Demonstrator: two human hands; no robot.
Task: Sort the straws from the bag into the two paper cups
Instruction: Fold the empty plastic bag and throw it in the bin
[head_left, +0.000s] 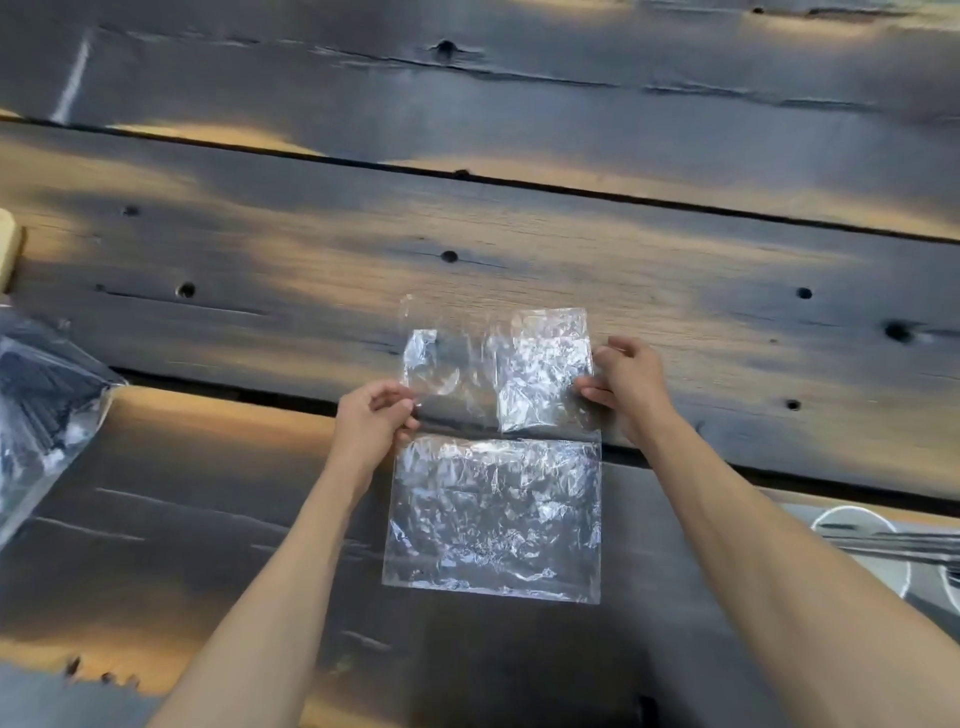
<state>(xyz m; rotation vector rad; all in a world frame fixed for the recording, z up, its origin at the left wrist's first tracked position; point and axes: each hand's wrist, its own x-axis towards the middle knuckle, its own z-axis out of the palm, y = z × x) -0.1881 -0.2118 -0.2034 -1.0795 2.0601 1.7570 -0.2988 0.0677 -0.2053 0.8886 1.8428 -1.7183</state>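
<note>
A clear, crinkled plastic bag (493, 514) lies flat on the dark wooden table, and it looks empty. My left hand (371, 415) pinches its left edge near a fold across the bag. My right hand (626, 379) pinches the right edge at the same height. The far half of the bag stands partly lifted and folded. At the right edge a white-rimmed paper cup (857, 519) shows, with dark straws (893, 545) lying across its mouth. A second clear bag (47, 415) holding dark straws lies at the left edge.
The table (467, 234) is made of wide dark planks with gaps and knot holes. A pale wooden block (8, 244) sits at the far left edge. Another white rim (953, 577) peeks in at the right border.
</note>
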